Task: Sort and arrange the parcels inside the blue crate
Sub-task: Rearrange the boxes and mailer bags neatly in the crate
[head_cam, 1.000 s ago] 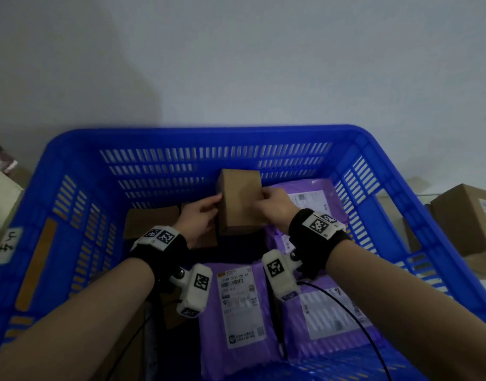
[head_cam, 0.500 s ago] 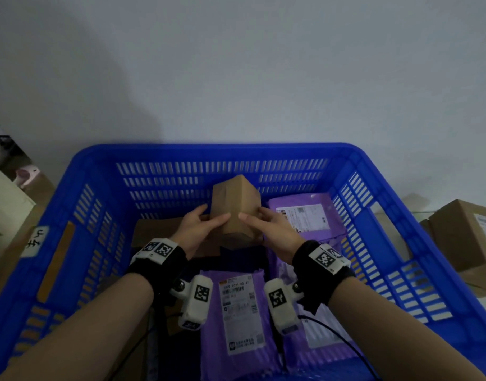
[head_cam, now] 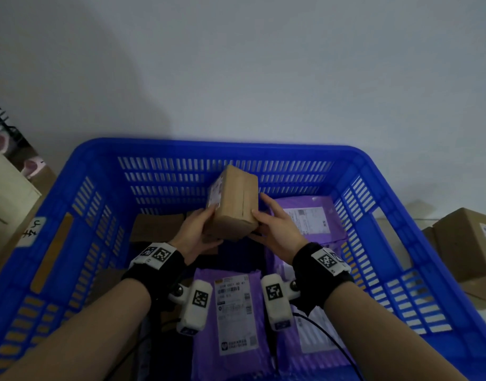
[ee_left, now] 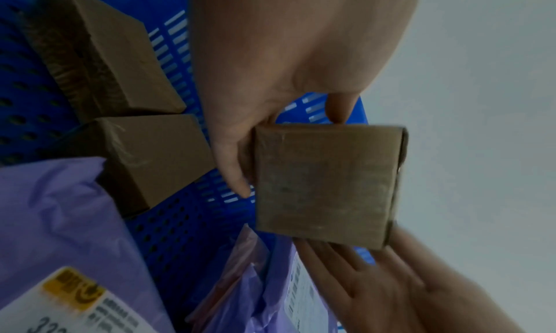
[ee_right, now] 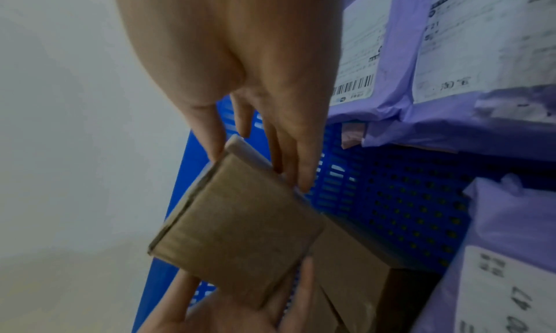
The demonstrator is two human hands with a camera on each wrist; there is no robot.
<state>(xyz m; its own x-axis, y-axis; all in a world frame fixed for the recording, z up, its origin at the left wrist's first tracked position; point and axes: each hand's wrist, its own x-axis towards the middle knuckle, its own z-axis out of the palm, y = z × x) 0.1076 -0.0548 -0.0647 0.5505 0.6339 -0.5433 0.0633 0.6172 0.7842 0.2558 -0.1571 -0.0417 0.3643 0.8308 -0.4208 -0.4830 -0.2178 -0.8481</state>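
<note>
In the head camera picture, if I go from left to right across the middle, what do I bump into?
Blue crate's left wall → left hand → small cardboard box held up between both hands → right hand → purple mailer bag → crate's right wall → cardboard boxes outside.

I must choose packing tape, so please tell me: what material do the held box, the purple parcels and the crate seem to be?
Held box: matte brown cardboard, likely corrugated; folded edges, seam down one face.
Purple parcels: thin, slightly glossy plastic mailers, probably; they wrinkle, with white paper labels.
Blue crate: rigid moulded plastic; slotted walls, smooth rim.
</note>
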